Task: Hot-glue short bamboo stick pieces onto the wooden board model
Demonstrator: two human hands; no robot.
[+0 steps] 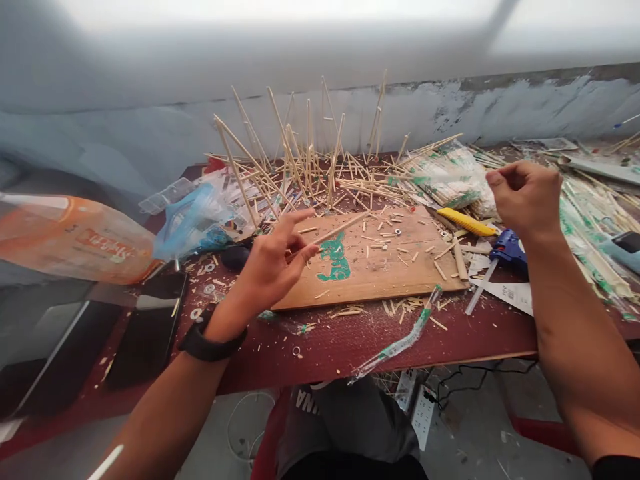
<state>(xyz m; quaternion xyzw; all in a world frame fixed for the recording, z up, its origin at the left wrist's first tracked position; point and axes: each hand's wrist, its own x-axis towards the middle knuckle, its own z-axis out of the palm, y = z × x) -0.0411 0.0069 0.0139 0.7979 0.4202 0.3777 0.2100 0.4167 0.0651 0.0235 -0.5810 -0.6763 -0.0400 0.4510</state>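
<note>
Sticks point(309, 163) stand and sprawl across a dark red desk point(330, 363), splinter-strewn, against a patchily painted wall point(490, 110). Above a wooden board point(395, 283) at the desk's middle, a person's left hand point(273, 263) pinches a slim stick point(344, 227) in a nearly closed grip, index finger lifted away; its long axis slants, the free end pointing right and toward the wall. Fingertips pressed together, the right hand point(530, 197) holds a blurred clear wrapper point(440, 179) stretching left above the clutter.
</note>
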